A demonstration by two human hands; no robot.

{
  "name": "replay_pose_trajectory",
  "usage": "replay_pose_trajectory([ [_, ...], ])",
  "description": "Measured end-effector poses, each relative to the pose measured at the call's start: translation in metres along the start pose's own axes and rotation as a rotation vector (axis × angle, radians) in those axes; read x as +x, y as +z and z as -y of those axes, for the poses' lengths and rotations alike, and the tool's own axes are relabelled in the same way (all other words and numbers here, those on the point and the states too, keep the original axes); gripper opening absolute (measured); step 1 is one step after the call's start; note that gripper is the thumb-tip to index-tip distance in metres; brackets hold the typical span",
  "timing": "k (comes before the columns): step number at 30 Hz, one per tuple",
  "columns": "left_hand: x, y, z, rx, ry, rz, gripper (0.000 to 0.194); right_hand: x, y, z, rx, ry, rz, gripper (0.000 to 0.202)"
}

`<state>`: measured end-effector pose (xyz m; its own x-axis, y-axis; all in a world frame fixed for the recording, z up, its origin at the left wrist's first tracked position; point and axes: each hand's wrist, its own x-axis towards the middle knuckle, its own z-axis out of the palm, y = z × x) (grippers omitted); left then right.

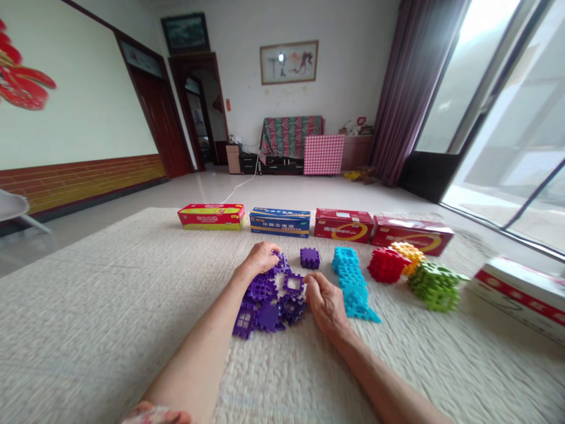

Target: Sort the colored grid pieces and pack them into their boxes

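Observation:
Purple interlocking plastic tiles (268,317) lie in a loose pile on the cream quilted cover, some solid and some with window-like openings. At the far side of the pile, my left hand (260,259) is closed, its fingertips pinching a purple tile (281,262). My right hand (326,300) is curled on the pile's right side. Its thumb and forefinger meet at the edge of a purple tile with a square opening (293,284). Just beyond sits a small purple block of tiles (309,258). Right of my right hand lies a light-blue stack of tiles (351,282).
Farther right are red (387,264), yellow (408,256) and green (436,285) tile groups. Along the back stand a red-and-yellow box (210,217), a blue box (279,223) and two dark red boxes (343,225). A white-and-red box (521,294) lies at the right.

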<state>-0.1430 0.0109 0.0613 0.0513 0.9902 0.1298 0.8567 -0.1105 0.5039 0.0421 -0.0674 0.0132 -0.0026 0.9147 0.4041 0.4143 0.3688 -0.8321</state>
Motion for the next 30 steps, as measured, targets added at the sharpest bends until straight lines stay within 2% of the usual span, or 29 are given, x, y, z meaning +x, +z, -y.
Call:
replay_pose_trajectory([
  [7,-0.0002,0.0032,-0.0051,0.111,-0.006,-0.106,0.031,0.0005,-0.0003,0.001,0.004,0.006,-0.002,0.034],
  [18,-0.001,0.0026,-0.0011,0.163,0.077,-0.019,0.033,0.0008,-0.0007,0.0016,-0.015,-0.005,0.001,0.034],
  [25,-0.0032,0.0048,-0.0022,0.201,0.099,-0.033,0.034,0.0006,-0.0002,0.0012,-0.014,0.001,0.005,0.033],
  [30,-0.0036,-0.0043,0.0014,0.226,0.088,-0.016,0.039,0.0008,-0.0004,0.0007,-0.012,-0.004,0.0,0.034],
])
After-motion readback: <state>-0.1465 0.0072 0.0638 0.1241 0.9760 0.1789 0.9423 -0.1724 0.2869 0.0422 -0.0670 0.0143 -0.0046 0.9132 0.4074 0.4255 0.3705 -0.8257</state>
